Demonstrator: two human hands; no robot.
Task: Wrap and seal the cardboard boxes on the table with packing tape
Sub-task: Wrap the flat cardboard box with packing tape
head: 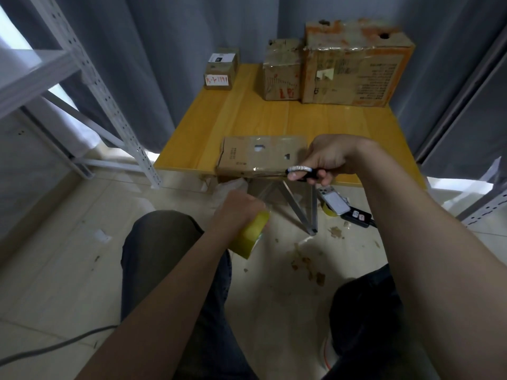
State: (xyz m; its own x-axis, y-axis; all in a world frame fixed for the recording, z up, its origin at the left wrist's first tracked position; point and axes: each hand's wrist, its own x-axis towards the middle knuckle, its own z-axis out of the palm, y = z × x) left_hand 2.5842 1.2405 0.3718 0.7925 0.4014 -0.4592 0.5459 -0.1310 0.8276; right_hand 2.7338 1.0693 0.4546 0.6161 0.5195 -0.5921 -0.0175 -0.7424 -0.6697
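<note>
Left hand [238, 212] grips tape roll [253, 237], lower centre; right hand [329, 157] curls round black tool [301, 171], maybe scissors, at flat box [260, 157]. Small box [221, 68], mid box [281, 69], large box [354, 67] closed, upper frame.

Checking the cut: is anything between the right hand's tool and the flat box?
Nothing visible: the right hand holds the black-handled tool right at the near right corner of the flat box.

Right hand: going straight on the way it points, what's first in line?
Probably the flat box at the near edge of the table; the right hand is beside its corner, depth unclear.
</note>
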